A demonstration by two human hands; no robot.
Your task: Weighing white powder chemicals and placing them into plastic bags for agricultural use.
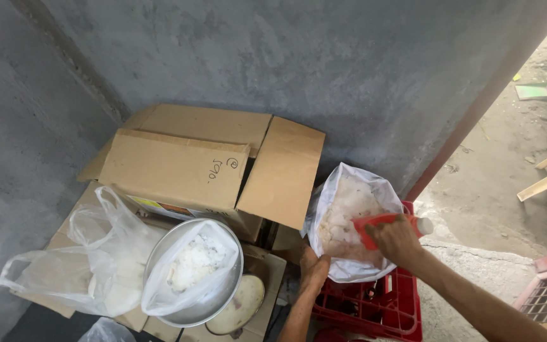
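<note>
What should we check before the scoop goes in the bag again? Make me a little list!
1. Right hand grips the red scoop: ok.
2. Left hand steadies the big white bag at its lower edge: ok.
3. Bag mouth is open wide over the white lumpy stuff inside: ok.
4. Bag sits firmly on the red crate: cannot tell, its bottom is hidden.
5. Metal bowl lined with a clear bag already holds some white stuff, with room left: ok.
6. How full the scoop is: cannot tell, the hand hides it.
</note>
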